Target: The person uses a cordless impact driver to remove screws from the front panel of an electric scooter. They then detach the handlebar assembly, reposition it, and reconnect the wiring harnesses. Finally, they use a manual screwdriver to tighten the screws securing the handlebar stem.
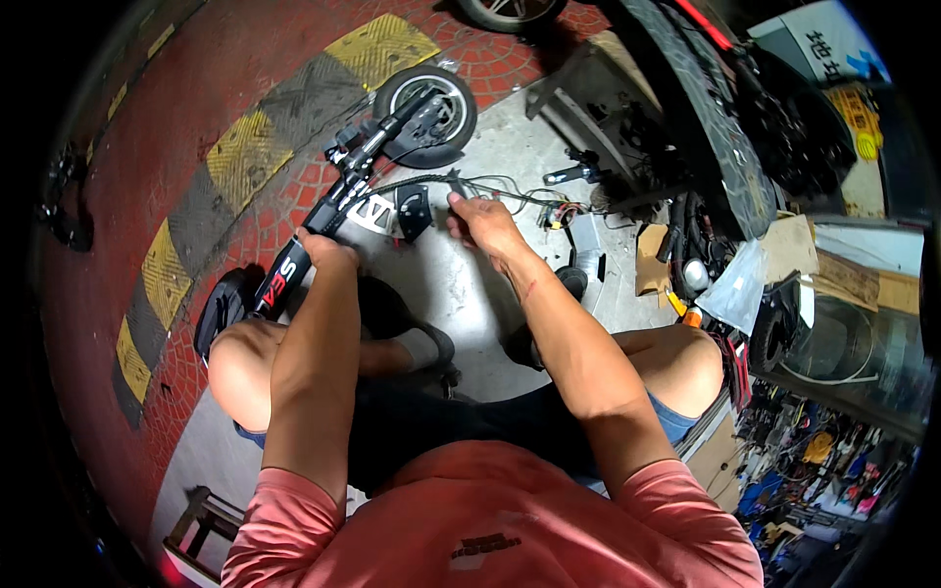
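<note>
coral-red shirt [490, 514] fills the space closest to the viewer, with the wearer's bare forearms reaching out over bent knees. left hand [329, 252] is closed on a black tube [287, 274] with red and white lettering; some of its fingers are hidden. right hand [487, 227], to the right of the tube, has thumb and forefinger pinched on a small dark piece [455, 182], too small to make out. the tube lies at a slant, its near end beside the left knee [245, 370], its far end at a wheel [453, 116] with a black tyre. thin black cables [500, 184] stretch from the tube's upper part toward the right, to a tangle of coloured wires [561, 212]. just right of the tube, below the wheel, is a curved black panel [416, 210]. well right of the tube are a silver box [585, 235], a piece of cardboard [650, 257] and a clear plastic bag [737, 289]. left of the tube, a yellow-and-black ramp strip [250, 157] crosses red paving [123, 196].
</note>
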Tool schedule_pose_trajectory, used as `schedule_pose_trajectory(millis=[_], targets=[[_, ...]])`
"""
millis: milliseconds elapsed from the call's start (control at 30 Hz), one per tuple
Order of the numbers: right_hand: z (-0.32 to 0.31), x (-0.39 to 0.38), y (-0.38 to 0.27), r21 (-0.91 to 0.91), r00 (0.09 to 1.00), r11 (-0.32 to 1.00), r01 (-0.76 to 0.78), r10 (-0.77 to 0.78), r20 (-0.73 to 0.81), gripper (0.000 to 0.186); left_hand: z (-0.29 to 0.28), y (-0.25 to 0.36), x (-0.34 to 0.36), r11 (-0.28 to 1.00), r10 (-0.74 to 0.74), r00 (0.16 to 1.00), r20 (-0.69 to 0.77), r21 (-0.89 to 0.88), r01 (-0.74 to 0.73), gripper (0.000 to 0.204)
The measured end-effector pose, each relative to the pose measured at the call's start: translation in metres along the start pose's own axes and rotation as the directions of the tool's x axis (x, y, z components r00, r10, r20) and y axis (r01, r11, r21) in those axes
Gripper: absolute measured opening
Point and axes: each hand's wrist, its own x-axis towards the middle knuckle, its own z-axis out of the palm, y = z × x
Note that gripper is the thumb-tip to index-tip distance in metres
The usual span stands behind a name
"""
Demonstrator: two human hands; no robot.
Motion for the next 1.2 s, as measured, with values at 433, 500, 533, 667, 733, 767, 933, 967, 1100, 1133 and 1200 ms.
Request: schedule_pose_trajectory(millis=[433,500,533,667,733,767,933,967,1100,1133,1200], targets=[[0.068,0.133,-0.035,0.043,0.988,0.987,0.156,-0.156,-0.003,0.033,0.016,-0.007,0.087,0.894,0.077,0.938,0.337,-0.439,0.084,0.074],[0.07,0.144,-0.032,0.075,0.996,0.994,0.078,-0.08,0.032,0.031,0.027,-0.006,0.084,0.883,0.124,0.969,0.213,-0.47,-0.01,0.062],[0.071,0.146,-0.033,0.058,0.998,0.998,0.031,-0.035,0.06,0.032,0.022,-0.003,0.094,0.88,0.095,0.966,0.239,-0.475,0.031,0.06],[0.063,0.13,-0.027,0.082,1.0,0.996,-0.026,0.026,-0.005,0.032,0.019,0.006,0.113,0.863,0.013,0.989,0.145,-0.502,0.062,0.05],[0.048,0.13,-0.005,0.071,0.996,0.997,0.027,-0.02,-0.091,0.031,0.031,0.008,0.1,0.859,0.018,0.997,0.076,-0.511,0.023,0.045],[0.048,0.12,-0.011,0.045,0.991,0.998,0.044,-0.038,-0.126,0.034,0.032,0.008,0.092,0.85,0.045,0.996,0.076,-0.526,0.002,0.043],[0.04,0.113,-0.035,0.164,0.991,0.983,0.085,-0.066,-0.118,0.044,0.028,0.012,0.091,0.844,0.106,0.982,0.155,-0.537,-0.006,0.047],[0.04,0.111,-0.042,0.206,0.994,0.976,0.065,-0.045,-0.103,0.046,0.025,0.015,0.091,0.86,0.1,0.976,0.195,-0.509,0.014,0.053],[0.039,0.109,-0.061,0.317,0.998,0.948,-0.014,0.033,-0.053,0.06,0.045,0.03,0.022,0.91,0.022,0.993,0.114,-0.414,0.027,0.054],[0.04,0.105,-0.067,0.3,0.998,0.954,-0.02,0.039,-0.056,0.06,0.048,0.032,0.011,0.903,0.033,0.994,0.105,-0.43,0.016,0.057],[0.042,0.092,-0.074,0.306,0.993,0.951,0.037,-0.001,-0.116,0.058,0.054,0.037,-0.004,0.887,0.053,0.995,0.088,-0.461,-0.007,0.063]])
